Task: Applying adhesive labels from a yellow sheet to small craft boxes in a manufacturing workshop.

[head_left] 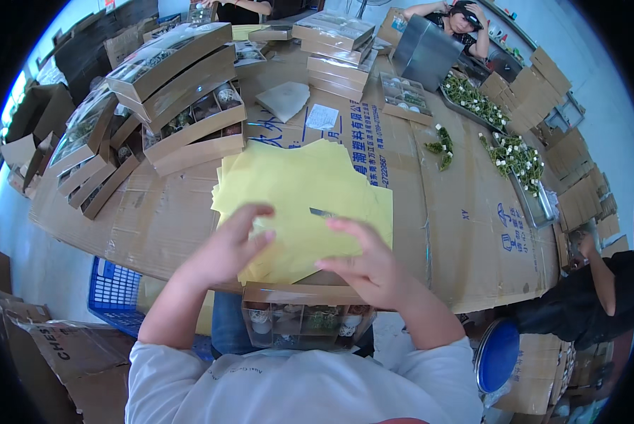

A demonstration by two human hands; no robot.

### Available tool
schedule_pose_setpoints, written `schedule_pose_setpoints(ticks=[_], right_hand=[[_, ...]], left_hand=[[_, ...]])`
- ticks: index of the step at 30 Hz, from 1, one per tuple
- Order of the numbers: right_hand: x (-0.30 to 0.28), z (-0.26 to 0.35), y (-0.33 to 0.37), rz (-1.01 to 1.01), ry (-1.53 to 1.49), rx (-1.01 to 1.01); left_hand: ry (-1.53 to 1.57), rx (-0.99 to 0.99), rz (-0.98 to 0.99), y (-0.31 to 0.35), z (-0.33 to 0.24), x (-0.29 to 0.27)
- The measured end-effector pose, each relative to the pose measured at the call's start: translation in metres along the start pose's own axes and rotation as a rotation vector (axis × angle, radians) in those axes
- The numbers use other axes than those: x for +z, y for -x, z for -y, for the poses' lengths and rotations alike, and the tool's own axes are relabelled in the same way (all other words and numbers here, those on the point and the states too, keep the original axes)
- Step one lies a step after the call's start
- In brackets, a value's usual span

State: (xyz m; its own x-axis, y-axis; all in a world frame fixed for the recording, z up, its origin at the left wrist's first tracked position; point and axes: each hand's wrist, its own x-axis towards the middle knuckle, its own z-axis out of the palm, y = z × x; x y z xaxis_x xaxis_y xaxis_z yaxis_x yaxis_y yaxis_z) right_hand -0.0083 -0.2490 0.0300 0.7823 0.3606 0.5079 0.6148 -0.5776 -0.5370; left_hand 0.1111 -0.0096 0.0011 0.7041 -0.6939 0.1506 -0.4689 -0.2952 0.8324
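Observation:
A stack of yellow paper sheets (310, 169) lies loosely fanned on the cardboard-covered table in front of me. Over its left part hovers my left hand (235, 244), thumb and index finger apart and nothing between them. My right hand (366, 261) is over the right part, its fingers also spread. A small dark blade-like strip (322, 212) shows at the tip of its index finger; whether they touch, I cannot tell. Between my forearms, at the table's near edge, a brown compartment box (310, 293) stands tilted toward me, with small potted plants and white pieces inside.
Stacked compartment boxes (182, 71) stand at the back left, more boxes (334, 53) at the back middle. Metal trays (532, 201) of green sprigs with white pieces line the right. A blue crate (115, 293) and a blue-topped stool (497, 355) are below. Other people work around the table.

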Motion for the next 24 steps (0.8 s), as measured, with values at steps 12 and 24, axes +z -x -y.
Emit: schedule_pose_setpoints(ticks=[12, 24], right_hand=[[0.032, 0.043, 0.059, 0.543, 0.375, 0.302], [0.048, 0.012, 0.032, 0.198, -1.008, 1.031]], left_hand=[[-0.510, 0.047, 0.550, 0.062, -0.050, 0.042], [-0.418, 0.137, 0.303, 0.085, -0.051, 0.056]])
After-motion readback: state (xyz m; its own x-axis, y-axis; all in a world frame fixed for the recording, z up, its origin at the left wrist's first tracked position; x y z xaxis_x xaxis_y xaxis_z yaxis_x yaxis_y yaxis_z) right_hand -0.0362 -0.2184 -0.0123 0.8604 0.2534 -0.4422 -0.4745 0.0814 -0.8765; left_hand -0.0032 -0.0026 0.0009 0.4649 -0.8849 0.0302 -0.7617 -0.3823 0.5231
